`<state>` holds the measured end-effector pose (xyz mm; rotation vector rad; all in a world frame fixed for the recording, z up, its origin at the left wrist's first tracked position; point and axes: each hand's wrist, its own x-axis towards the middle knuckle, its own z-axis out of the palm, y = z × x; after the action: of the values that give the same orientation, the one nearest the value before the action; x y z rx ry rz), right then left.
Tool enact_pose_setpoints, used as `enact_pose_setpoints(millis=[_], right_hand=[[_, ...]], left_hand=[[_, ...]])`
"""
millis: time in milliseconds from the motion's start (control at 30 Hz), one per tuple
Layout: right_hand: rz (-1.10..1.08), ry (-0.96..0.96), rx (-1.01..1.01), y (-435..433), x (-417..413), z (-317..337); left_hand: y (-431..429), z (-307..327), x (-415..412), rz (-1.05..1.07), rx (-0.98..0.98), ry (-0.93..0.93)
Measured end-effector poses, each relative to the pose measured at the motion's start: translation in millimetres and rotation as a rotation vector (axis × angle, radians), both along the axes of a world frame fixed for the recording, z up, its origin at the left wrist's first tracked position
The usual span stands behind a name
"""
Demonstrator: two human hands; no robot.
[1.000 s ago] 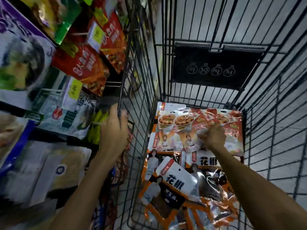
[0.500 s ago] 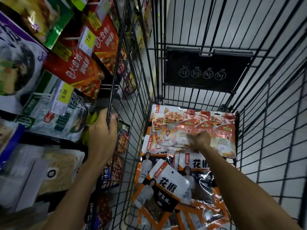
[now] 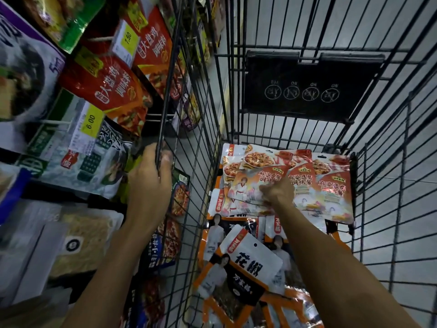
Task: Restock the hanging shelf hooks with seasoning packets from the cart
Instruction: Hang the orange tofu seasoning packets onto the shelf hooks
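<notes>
Inside the cart [image 3: 307, 86], right fingers [image 3: 265, 189] pinch one packet [image 3: 256, 172]; left fingers [image 3: 166, 159] grip its rim [image 3: 164, 114].

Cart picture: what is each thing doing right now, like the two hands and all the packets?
Cart: parked beside the shelf, holds packets.
Left hand: grips the cart's top wire.
Right hand: inside the cart, pinches some red sauce packets.
Red sauce packets: stacked at the cart's far end, some held.
White pepper packet: lies loose on the pile, untouched.
Hanging red packets: hang on a shelf hook.
</notes>
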<state>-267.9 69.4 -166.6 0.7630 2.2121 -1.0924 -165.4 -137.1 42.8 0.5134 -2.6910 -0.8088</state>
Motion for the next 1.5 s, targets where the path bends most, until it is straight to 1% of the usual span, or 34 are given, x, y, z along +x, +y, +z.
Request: enact_pose_setpoints(millis=[67, 167, 233, 367, 433, 500, 567, 600, 633, 667, 700, 767, 800, 833, 867, 900, 967, 1000, 1067, 1133, 1167, 1200, 1300, 1367, 1433, 1500], right_hand=[[-0.081, -0.016, -0.107, 3, 1, 0], [-0.134, -0.054, -0.260, 9, 0, 4], [-0.145, -0.046, -0.332, 15, 2, 10], [-0.163, -0.006, -0.409, 37, 17, 35], [-0.168, 0.033, -0.393, 52, 29, 54], [-0.214, 0.045, -0.412, 67, 39, 78], [-0.262, 0.049, -0.519, 78, 48, 103], [-0.255, 0.046, -0.585, 82, 52, 114], [-0.240, 0.041, -0.663, 84, 56, 124], [-0.229, 0.031, -0.745, 85, 59, 133], [-0.212, 0.010, -0.815, 85, 61, 139], [-0.138, -0.026, -0.890, 82, 62, 147], [-0.079, -0.026, -0.906, 80, 61, 148], [-0.010, -0.019, -0.896, 78, 59, 149], [0.075, -0.007, -0.858, 74, 57, 150], [0.155, 0.001, -0.805, 69, 55, 149], [0.250, 0.039, -0.692, 64, 46, 139], [0.246, 0.067, -0.651, 63, 40, 132], [0.143, 0.176, -0.529, 67, 23, 111], [0.024, 0.291, -0.255, 74, 7, 83], [-0.008, 0.306, -0.092, 77, 0, 68], [-0.003, 0.281, 0.037, 80, -6, 54], [0.157, 0.090, 0.245, 81, -16, 22], [0.252, 0.059, 0.401, 77, -18, 9], [0.273, 0.065, 0.495, 71, -19, 1], [0.257, 0.022, 0.507, 67, -20, -4]], left_hand=[[0, 1, 0, -0.011, -0.023, 0.000], [-1, 2, 0, -0.022, -0.044, -0.006], [-1, 2, 0, -0.018, -0.046, -0.004], [0, 4, 0, 0.022, -0.032, -0.044], [2, 12, 1, 0.065, -0.034, -0.090], [6, 23, 3, 0.077, -0.141, -0.065], [19, 35, 2, 0.026, -0.290, 0.035], [29, 38, 0, -0.010, -0.300, 0.080], [42, 37, -2, -0.049, -0.233, 0.086], [56, 35, -4, -0.075, -0.078, 0.032], [70, 32, -6, -0.076, 0.131, -0.088], [86, 20, -12, -0.063, 0.623, -0.362], [90, 12, -14, -0.064, 0.869, -0.462], [91, 1, -15, -0.036, 1.059, -0.514], [91, -10, -16, 0.034, 1.177, -0.538], [89, -21, -17, 0.118, 1.239, -0.550], [86, -43, -17, 0.202, 1.272, -0.556], [86, -51, -16, 0.208, 1.272, -0.559], [85, -67, -16, 0.234, 1.210, -0.578], [82, -80, -19, 0.264, 1.114, -0.568], [79, -86, -20, 0.281, 1.071, -0.562], [78, -92, -22, 0.296, 1.032, -0.557], [70, -111, -23, 0.352, 0.992, -0.541], [68, -118, -23, 0.382, 0.975, -0.537], [67, -120, -22, 0.384, 0.946, -0.538], [65, -122, -20, 0.395, 0.927, -0.530]])
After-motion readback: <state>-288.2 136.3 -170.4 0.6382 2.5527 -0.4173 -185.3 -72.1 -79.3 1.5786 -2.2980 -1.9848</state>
